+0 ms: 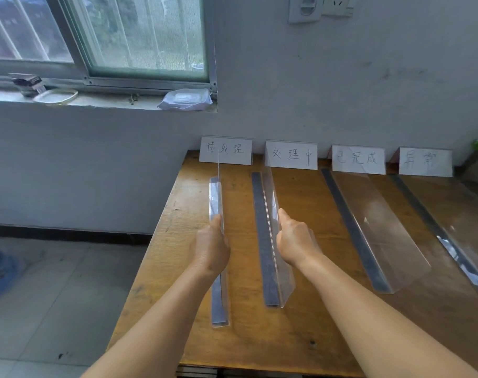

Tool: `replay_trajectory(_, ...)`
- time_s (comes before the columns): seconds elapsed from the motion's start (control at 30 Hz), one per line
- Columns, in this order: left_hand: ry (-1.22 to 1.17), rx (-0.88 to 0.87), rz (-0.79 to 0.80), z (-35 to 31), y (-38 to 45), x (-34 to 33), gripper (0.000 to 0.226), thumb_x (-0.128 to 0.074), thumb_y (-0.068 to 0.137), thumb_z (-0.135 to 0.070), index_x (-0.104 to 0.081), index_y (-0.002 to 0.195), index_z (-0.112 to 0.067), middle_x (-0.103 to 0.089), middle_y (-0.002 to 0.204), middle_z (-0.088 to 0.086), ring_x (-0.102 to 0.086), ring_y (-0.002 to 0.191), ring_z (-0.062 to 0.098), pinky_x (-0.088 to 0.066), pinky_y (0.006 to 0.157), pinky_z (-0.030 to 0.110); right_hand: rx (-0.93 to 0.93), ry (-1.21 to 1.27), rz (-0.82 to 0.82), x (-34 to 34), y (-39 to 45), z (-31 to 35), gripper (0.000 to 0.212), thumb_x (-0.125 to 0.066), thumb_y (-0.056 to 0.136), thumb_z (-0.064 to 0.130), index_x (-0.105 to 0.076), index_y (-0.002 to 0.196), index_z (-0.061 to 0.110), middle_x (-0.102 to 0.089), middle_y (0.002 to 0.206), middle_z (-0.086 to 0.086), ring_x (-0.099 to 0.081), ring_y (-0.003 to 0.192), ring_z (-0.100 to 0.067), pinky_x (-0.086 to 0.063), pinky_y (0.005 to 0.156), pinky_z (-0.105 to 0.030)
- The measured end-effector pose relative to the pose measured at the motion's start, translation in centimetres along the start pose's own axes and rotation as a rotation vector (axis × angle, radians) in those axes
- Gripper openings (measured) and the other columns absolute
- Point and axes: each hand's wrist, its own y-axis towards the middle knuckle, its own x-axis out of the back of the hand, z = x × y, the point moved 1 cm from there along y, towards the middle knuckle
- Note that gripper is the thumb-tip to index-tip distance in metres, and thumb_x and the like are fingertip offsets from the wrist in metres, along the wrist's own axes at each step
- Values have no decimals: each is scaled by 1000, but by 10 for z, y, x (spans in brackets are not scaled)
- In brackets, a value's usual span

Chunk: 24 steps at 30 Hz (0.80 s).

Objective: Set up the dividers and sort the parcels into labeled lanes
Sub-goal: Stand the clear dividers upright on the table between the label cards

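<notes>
both my bare forearms reach forward and slightly inward from the bottom of the view, side by side and apart. my left hand [212, 245] is turned on its edge, back of the hand facing left, fingers curled round to the far side and out of sight, thumb lying up along the near side, so it grips the thin upright sheet it holds. my right hand [293, 240] sits a little to the right at about the same height, back of the hand up and towards me, knuckles bent, the forefinger stretched forward and up, the other fingers curled under. the wrists are straight, the two hands not touching.
</notes>
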Motion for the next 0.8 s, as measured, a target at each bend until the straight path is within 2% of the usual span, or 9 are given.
replay_trajectory(0.1, -22, -16, -3, 2, 6, -2, 39, -42, 93, -12, -50, 130, -22, -66, 112, 3, -51, 78, 14, -37, 66, 25, 7, -6, 6, 2, 13, 2, 61, -37, 96, 3, -17, 151, 19, -65, 105, -8, -62, 86, -20, -49, 64, -29)
replay_trajectory(0.23, -19, -31, -3, 3, 13, -6, 40, -44, 93, -12, -50, 130, -24, -66, 110, 2, -58, 83, 17, -39, 67, 26, 4, 0, 1, 3, 26, 0, 61, -39, 97, 3, -16, 151, 19, -64, 107, -8, -61, 80, -15, -41, 51, -19)
replay_trajectory(0.33, -38, -28, 5, 3, 17, -8, 41, -45, 92, -12, -50, 131, -25, -66, 110, 1, -55, 73, 10, -41, 64, 26, -1, 0, 11, 5, 33, -2, 61, -40, 97, 3, -16, 151, 19, -63, 111, -8, -62, 81, -15, -46, 54, -21)
replay_trajectory(0.47, -41, -49, -5, 4, 19, -10, 40, -44, 93, -10, -50, 131, -20, -67, 110, 4, -59, 81, 13, -38, 63, 22, -5, -23, 0, 4, 40, -3, 60, -40, 96, 2, -17, 150, 18, -64, 98, -5, -62, 75, -15, -53, 59, -26)
replay_trajectory(0.6, -40, -58, -15, 5, 21, -11, 42, -45, 93, -10, -49, 133, -22, -67, 109, 2, -60, 85, 14, -37, 62, 19, -15, -39, -3, 2, 42, -3, 62, -42, 96, 4, -16, 150, 18, -64, 105, -6, -62, 80, -15, -52, 60, -26)
replay_trajectory(0.8, -15, -38, -2, 7, 23, -13, 49, -43, 94, -13, -40, 141, -24, -65, 113, 2, -61, 91, 18, -44, 70, 27, -5, -42, 8, 2, 41, -4, 60, -44, 98, 11, -16, 150, 16, -61, 115, -7, -61, 90, -19, -47, 62, -24)
